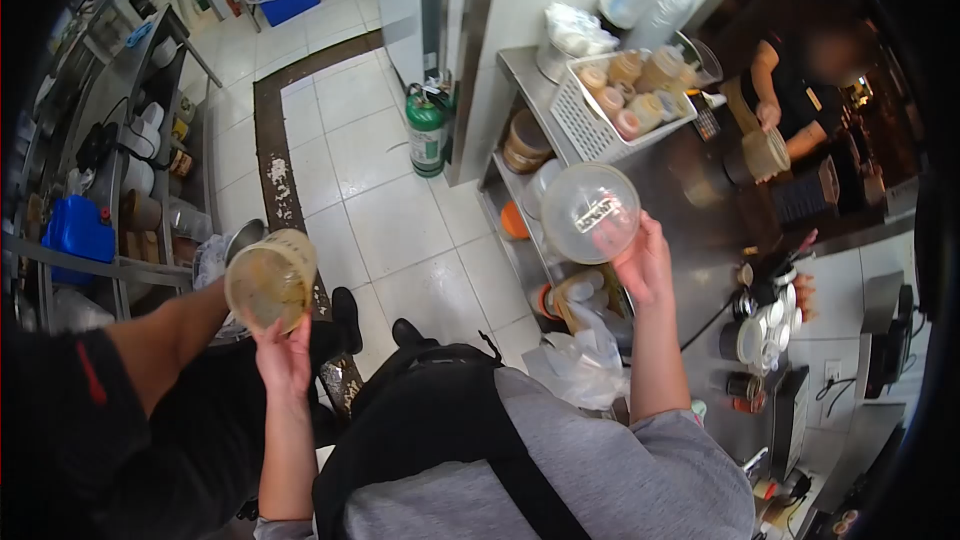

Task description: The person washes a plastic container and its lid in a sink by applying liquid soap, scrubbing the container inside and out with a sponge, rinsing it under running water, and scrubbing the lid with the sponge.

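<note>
My left hand (285,358) is closed on the lower edge of a translucent plastic tub (270,282), which is tilted and has yellowish-brown residue inside. Just behind the tub is a co-worker's forearm (165,342); that person's hand is hidden. My right hand (645,265) grips the edge of a round, clear plastic lid (590,212) with a white label or mark on it. The lid is held up in front of the metal counter, apart from the tub.
A white basket (605,135) of sauce bottles stands on the steel counter (690,270). Across it, another person (790,90) holds a container (765,155). A green gas cylinder (426,130) stands on the tiled floor. Metal shelves (175,70) line the left side; plastic bags (580,365) hang below my right arm.
</note>
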`<action>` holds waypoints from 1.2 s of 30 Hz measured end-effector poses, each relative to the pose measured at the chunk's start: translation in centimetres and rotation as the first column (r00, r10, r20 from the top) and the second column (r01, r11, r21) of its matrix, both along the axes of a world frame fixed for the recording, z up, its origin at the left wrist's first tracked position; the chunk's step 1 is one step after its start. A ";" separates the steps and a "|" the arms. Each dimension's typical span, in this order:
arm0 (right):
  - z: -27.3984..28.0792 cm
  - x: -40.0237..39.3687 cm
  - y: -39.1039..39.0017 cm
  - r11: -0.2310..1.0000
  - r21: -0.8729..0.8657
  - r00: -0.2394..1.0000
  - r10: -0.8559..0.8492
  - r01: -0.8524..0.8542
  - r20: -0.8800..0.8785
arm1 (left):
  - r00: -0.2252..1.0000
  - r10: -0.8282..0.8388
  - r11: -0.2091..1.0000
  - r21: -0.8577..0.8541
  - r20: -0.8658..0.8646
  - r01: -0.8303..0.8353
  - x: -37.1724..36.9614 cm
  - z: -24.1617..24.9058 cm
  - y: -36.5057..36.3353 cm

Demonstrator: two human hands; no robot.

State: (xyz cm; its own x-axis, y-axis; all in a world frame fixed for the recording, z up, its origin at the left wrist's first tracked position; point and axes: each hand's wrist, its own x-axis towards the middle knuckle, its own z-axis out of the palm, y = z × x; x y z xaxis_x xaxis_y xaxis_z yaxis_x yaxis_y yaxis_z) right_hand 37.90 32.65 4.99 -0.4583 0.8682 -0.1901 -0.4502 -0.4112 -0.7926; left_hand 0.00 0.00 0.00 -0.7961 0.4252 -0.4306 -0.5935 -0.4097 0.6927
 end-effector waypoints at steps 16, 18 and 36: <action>2.2 -29.2 6.2 0.924 -0.066 0.856 0.319 -0.375 -0.406 | 0.953 -0.286 0.958 0.042 0.095 0.283 -11.1 0.9 15.2; 2.1 -31.7 8.8 0.910 -0.077 0.832 0.334 -0.407 -0.443 | 0.952 -0.291 0.957 0.034 0.094 0.289 -12.7 0.6 17.5; -3.2 -52.2 28.7 0.858 -0.097 0.855 0.480 -0.504 -0.198 | 0.960 -0.265 0.964 0.026 0.088 0.264 -23.7 4.2 29.4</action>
State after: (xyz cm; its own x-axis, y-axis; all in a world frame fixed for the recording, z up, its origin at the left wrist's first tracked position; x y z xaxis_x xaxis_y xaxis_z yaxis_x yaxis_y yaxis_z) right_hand -14.29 61.34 1.75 -0.8528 0.4906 -0.1791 -0.2754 -0.7138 -0.6440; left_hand -23.72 29.39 4.24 -0.6127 0.6220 -0.4875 -0.7416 -0.2392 0.6268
